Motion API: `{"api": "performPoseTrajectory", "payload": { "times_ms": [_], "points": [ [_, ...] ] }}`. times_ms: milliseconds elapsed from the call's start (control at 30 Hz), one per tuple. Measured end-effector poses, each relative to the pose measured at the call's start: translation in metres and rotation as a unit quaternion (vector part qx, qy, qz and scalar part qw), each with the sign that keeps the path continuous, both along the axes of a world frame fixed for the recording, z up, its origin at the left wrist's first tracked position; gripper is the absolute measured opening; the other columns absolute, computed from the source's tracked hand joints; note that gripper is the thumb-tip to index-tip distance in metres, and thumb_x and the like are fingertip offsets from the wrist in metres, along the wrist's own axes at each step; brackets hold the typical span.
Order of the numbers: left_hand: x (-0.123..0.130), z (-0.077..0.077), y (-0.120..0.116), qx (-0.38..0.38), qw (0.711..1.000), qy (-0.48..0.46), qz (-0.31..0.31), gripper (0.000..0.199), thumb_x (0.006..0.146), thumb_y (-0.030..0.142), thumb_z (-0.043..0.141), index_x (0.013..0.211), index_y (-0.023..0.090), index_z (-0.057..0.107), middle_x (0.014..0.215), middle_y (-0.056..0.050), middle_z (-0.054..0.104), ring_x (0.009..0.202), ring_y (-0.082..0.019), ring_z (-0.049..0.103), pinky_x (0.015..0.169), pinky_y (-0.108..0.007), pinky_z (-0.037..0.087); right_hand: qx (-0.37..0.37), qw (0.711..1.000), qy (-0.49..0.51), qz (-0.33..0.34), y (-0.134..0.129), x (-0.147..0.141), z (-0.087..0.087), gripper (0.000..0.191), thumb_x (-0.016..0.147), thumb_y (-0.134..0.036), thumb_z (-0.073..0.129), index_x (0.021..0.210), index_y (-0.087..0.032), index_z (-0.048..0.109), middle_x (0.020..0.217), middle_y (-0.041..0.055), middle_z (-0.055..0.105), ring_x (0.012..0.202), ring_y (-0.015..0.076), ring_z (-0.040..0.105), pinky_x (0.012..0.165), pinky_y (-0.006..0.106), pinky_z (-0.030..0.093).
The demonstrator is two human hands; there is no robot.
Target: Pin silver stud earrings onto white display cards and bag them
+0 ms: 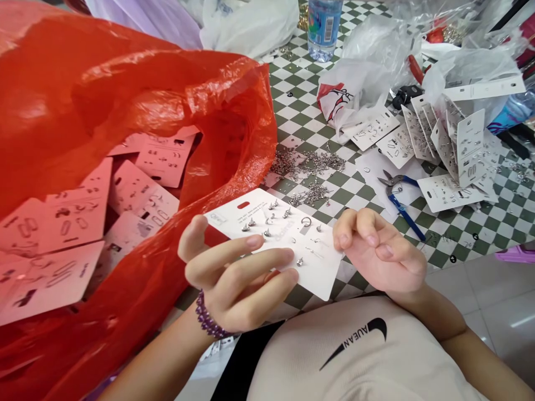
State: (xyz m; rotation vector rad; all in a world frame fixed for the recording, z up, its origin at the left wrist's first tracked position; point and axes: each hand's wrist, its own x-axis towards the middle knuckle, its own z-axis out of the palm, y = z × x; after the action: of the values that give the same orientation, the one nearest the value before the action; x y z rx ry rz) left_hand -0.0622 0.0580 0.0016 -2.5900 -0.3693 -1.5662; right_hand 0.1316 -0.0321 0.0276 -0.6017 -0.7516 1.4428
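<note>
My left hand [234, 278], with a purple bead bracelet on its wrist, grips the lower left edge of a white display card [276, 220]. The fingertips of my right hand [376, 250] press against the card's right edge, and the thumb is hidden. Small silver studs, spikes and a ring [306, 222] of piercing jewellery are mounted on the card. Just beyond the card lie loose silver jewellery pieces [307, 161] in small heaps. Blue-handled pliers [397, 200] rest to the right, beyond my right hand.
A large red plastic bag [125, 111] at left holds several similar cards. Stacked cards [443, 145] and white plastic bags [368, 72] lie on the green-and-white checkered mat [326, 94]. A water bottle [324, 28] stands at the far edge.
</note>
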Motion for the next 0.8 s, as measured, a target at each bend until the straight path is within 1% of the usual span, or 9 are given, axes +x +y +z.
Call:
{"api": "performPoseTrajectory", "payload": {
  "times_ms": [100, 167, 300, 333, 400, 500, 600, 700, 800],
  "points": [
    [0.001, 0.001, -0.001, -0.003, 1.000, -0.010, 0.009, 0.019, 0.076, 0.017, 0.053, 0.082, 0.035, 0.056, 0.060, 0.006, 0.063, 0.071, -0.020, 0.053, 0.105, -0.054, 0.038, 0.025, 0.996, -0.083, -0.011, -0.002, 0.001, 0.000, 0.001, 0.077, -0.022, 0.052, 0.077, -0.022, 0.051, 0.084, 0.0021, 0.054, 0.077, 0.0157, 0.048, 0.068, 0.029, 0.041],
    [0.004, 0.005, -0.001, -0.022, 1.000, 0.006, 0.006, 0.015, 0.079, 0.019, 0.053, 0.078, 0.033, 0.056, 0.061, 0.005, 0.064, 0.073, -0.020, 0.053, 0.106, -0.054, 0.037, 0.096, 0.959, -0.261, -0.050, -0.002, 0.002, 0.000, 0.009, 0.078, -0.025, 0.057, 0.087, -0.025, 0.054, 0.091, 0.0021, 0.058, 0.080, 0.0171, 0.051, 0.069, 0.031, 0.042],
    [0.011, 0.012, -0.002, -0.049, 0.996, 0.068, -0.027, 0.014, 0.079, 0.017, 0.059, 0.076, 0.031, 0.059, 0.064, 0.004, 0.065, 0.077, -0.020, 0.052, 0.108, -0.049, 0.034, 0.250, 0.710, -0.632, -0.185, 0.000, 0.003, -0.003, 0.022, 0.077, -0.021, 0.068, 0.096, -0.026, 0.060, 0.087, 0.0016, 0.066, 0.077, 0.0192, 0.056, 0.067, 0.034, 0.039],
    [0.012, 0.012, -0.003, -0.055, 0.996, 0.071, -0.029, 0.014, 0.080, 0.017, 0.059, 0.079, 0.031, 0.060, 0.065, 0.004, 0.065, 0.078, -0.020, 0.052, 0.107, -0.049, 0.034, 0.255, 0.679, -0.660, -0.197, 0.001, 0.003, -0.004, 0.018, 0.079, -0.019, 0.067, 0.095, -0.026, 0.061, 0.080, 0.0006, 0.066, 0.072, 0.0179, 0.056, 0.064, 0.033, 0.038],
    [0.012, 0.011, -0.004, -0.068, 0.996, 0.061, -0.013, 0.013, 0.084, 0.022, 0.056, 0.089, 0.033, 0.062, 0.070, 0.002, 0.067, 0.082, -0.021, 0.052, 0.106, -0.051, 0.035, 0.229, 0.698, -0.648, -0.198, 0.000, 0.002, -0.004, 0.013, 0.085, -0.016, 0.061, 0.094, -0.025, 0.062, 0.074, -0.0004, 0.066, 0.065, 0.0155, 0.056, 0.059, 0.031, 0.037],
    [0.009, 0.008, -0.005, -0.102, 0.993, 0.010, 0.060, 0.033, 0.086, 0.036, 0.054, 0.120, 0.035, 0.055, 0.099, -0.004, 0.067, 0.101, -0.025, 0.050, 0.106, -0.053, 0.035, 0.098, 0.810, -0.540, -0.206, -0.005, 0.001, -0.003, 0.009, 0.092, -0.020, 0.053, 0.092, -0.025, 0.061, 0.073, -0.0007, 0.062, 0.060, 0.0122, 0.053, 0.050, 0.026, 0.036],
    [0.006, 0.008, -0.003, -0.220, 0.970, -0.050, 0.087, 0.061, 0.085, 0.042, 0.055, 0.141, 0.033, 0.032, 0.131, -0.007, 0.050, 0.121, -0.028, 0.044, 0.106, -0.054, 0.037, -0.061, 0.891, -0.398, -0.209, -0.010, 0.003, -0.006, 0.017, 0.095, -0.029, 0.049, 0.081, -0.023, 0.058, 0.061, -0.0037, 0.047, 0.049, 0.0089, 0.038, 0.044, 0.024, 0.029],
    [0.006, 0.009, 0.001, -0.386, 0.922, -0.022, 0.035, 0.053, 0.088, 0.038, 0.053, 0.137, 0.029, 0.036, 0.128, -0.009, 0.050, 0.113, -0.027, 0.054, 0.093, -0.047, 0.050, -0.118, 0.923, -0.319, -0.182, -0.011, 0.005, -0.011, 0.025, 0.094, -0.037, 0.050, 0.076, -0.021, 0.055, 0.058, -0.0042, 0.040, 0.051, 0.0088, 0.033, 0.046, 0.023, 0.029],
    [0.007, 0.010, 0.003, -0.495, 0.869, -0.003, 0.007, 0.030, 0.090, 0.034, 0.052, 0.117, 0.023, 0.049, 0.096, -0.004, 0.062, 0.075, -0.016, 0.062, 0.061, -0.029, 0.056, -0.132, 0.923, -0.320, -0.166, -0.011, 0.004, -0.014, 0.025, 0.093, -0.038, 0.050, 0.078, -0.020, 0.057, 0.060, -0.0037, 0.043, 0.053, 0.0088, 0.036, 0.048, 0.022, 0.033]
  ]
}}
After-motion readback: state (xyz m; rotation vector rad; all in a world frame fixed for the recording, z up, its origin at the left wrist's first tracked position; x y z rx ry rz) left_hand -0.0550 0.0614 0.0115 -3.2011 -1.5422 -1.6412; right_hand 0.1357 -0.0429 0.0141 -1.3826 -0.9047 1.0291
